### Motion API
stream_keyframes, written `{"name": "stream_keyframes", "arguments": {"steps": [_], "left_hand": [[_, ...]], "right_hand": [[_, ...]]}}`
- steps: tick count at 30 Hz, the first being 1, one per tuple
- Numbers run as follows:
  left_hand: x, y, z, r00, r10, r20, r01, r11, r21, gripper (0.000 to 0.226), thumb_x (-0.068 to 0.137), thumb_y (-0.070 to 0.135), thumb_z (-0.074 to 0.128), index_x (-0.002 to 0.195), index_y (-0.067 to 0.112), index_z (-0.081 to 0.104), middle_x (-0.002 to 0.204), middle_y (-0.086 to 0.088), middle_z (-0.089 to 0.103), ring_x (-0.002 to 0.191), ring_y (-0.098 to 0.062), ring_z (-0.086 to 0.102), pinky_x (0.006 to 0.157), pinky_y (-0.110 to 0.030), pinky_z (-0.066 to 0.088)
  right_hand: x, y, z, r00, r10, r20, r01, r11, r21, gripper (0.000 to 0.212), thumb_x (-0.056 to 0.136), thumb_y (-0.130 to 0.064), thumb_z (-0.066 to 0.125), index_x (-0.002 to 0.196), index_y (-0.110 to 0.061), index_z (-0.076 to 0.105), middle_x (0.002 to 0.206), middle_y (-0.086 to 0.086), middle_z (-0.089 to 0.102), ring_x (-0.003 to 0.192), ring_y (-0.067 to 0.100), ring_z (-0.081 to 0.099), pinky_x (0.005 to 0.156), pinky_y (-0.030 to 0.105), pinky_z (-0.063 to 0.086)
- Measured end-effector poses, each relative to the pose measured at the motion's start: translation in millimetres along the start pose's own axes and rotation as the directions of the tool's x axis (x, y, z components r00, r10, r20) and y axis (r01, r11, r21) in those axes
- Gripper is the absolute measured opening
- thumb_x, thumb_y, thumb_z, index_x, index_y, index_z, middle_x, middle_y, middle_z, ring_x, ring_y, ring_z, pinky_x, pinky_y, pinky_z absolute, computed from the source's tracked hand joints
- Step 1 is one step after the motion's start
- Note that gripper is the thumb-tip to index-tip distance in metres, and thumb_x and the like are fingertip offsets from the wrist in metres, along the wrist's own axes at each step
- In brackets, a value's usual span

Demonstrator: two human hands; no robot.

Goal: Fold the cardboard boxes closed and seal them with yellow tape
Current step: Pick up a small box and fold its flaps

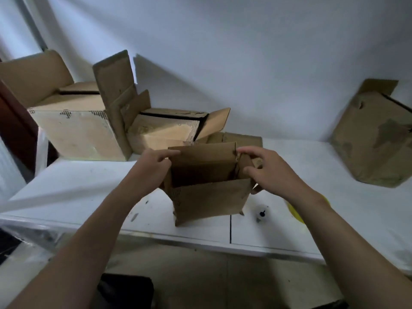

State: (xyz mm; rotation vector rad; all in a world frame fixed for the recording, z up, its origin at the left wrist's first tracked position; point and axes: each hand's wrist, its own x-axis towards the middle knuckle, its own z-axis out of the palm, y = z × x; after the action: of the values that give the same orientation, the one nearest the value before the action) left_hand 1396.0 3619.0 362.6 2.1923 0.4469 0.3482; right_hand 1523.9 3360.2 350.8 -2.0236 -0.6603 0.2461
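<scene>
A small brown cardboard box (209, 197) stands open-topped on the white table (89, 186), close to its near edge and about at the middle, directly between the two hands. Its far flap stands upright and its near flap leans towards the viewer.

The left hand (153, 163) is at the box's left upper side, with fingers curled, pinching the left corner of the upright far flap. The right hand (269, 170) is at the box's right upper side. Its fingers arch over the small right side flap and its thumb sits by the right corner of the near flap, so that it grips that end of the box.

A yellow roll of tape (295, 214) lies on the table just right of the box, mostly hidden under the right forearm. A small black object (262, 212) lies between tape and box.

At the far left stand a large pale cardboard box (78, 132) and a medium cardboard box with raised flaps (165, 132). A worn brown box (374, 141) leans against the wall at the far right.
</scene>
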Motion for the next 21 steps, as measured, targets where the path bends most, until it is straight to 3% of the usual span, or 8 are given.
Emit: {"name": "stream_keyframes", "arguments": {"steps": [1,3,5,8,13,17,21], "left_hand": [[-1.5,-1.5,-2.3,1.000,-0.021,0.009,0.021,0.999,-0.026,0.050,0.099,0.000,0.038,0.130,0.023,0.068,0.054,0.012,0.056,0.046,-0.004,0.051,0.041,-0.014,0.039],[-4.6,-1.8,-7.7,0.998,-0.049,0.043,0.052,0.996,-0.075,0.049,0.098,0.000,0.042,0.134,0.023,0.066,0.085,0.004,0.061,0.071,-0.012,0.064,0.048,-0.019,0.052],[-6.1,-5.6,-12.3,0.991,-0.045,0.125,0.054,0.996,-0.068,0.051,0.094,0.006,0.061,0.139,0.029,0.060,0.109,-0.008,0.054,0.084,-0.024,0.067,0.055,-0.028,0.060],[-6.6,-11.6,-17.2,0.961,-0.065,0.270,0.061,0.998,0.020,0.086,0.073,0.030,0.090,0.147,0.041,0.048,0.129,0.002,0.038,0.090,-0.026,0.070,0.062,-0.032,0.062],[-3.0,-15.2,-17.4,0.921,-0.058,0.386,-0.014,0.983,0.181,0.122,0.057,0.042,0.097,0.155,0.049,0.024,0.134,0.012,0.026,0.093,-0.012,0.062,0.066,-0.018,0.058],[-2.1,-14.1,-12.1,0.909,-0.046,0.415,-0.078,0.958,0.276,0.130,0.056,0.051,0.096,0.157,0.047,0.014,0.130,0.014,0.022,0.103,-0.012,0.050,0.067,-0.016,0.053],[0.1,-14.8,-11.8,0.921,-0.039,0.389,-0.080,0.955,0.285,0.132,0.052,0.055,0.092,0.158,0.043,0.014,0.130,0.013,0.021,0.114,-0.019,0.042,0.080,-0.020,0.050]], "right_hand": [[0.4,0.4,1.0,1.000,0.006,0.027,-0.006,1.000,0.014,0.054,0.091,-0.003,0.061,0.132,-0.038,0.061,0.120,-0.012,0.057,0.065,0.019,0.072,0.051,0.033,0.060],[1.5,1.9,-1.4,0.997,0.012,0.079,-0.015,0.999,0.032,0.058,0.089,-0.009,0.069,0.135,-0.043,0.059,0.126,-0.011,0.057,0.073,0.018,0.074,0.055,0.035,0.062],[1.3,3.8,-6.8,0.987,0.008,0.160,-0.009,1.000,0.004,0.069,0.083,-0.020,0.079,0.140,-0.050,0.053,0.133,-0.010,0.054,0.080,0.019,0.074,0.058,0.036,0.062],[-1.0,4.7,-13.7,0.966,0.006,0.259,0.005,0.999,-0.042,0.088,0.073,-0.037,0.086,0.146,-0.055,0.041,0.137,-0.016,0.049,0.088,0.014,0.072,0.062,0.033,0.062],[-3.7,7.0,-15.5,0.944,-0.017,0.331,0.093,0.972,-0.216,0.106,0.064,-0.064,0.083,0.153,-0.052,0.027,0.120,-0.034,0.034,0.095,-0.004,0.055,0.079,0.022,0.052],[-4.0,12.5,-4.2,0.904,-0.074,0.422,0.173,0.964,-0.201,0.095,0.082,-0.044,0.081,0.158,-0.040,0.024,0.126,-0.036,0.040,0.106,-0.009,0.048,0.084,0.006,0.041],[-2.4,20.1,-6.8,0.909,-0.077,0.410,0.168,0.967,-0.190,0.093,0.082,-0.051,0.078,0.157,-0.046,0.022,0.135,-0.040,0.051,0.132,-0.015,0.030,0.104,0.016,0.031]]}}
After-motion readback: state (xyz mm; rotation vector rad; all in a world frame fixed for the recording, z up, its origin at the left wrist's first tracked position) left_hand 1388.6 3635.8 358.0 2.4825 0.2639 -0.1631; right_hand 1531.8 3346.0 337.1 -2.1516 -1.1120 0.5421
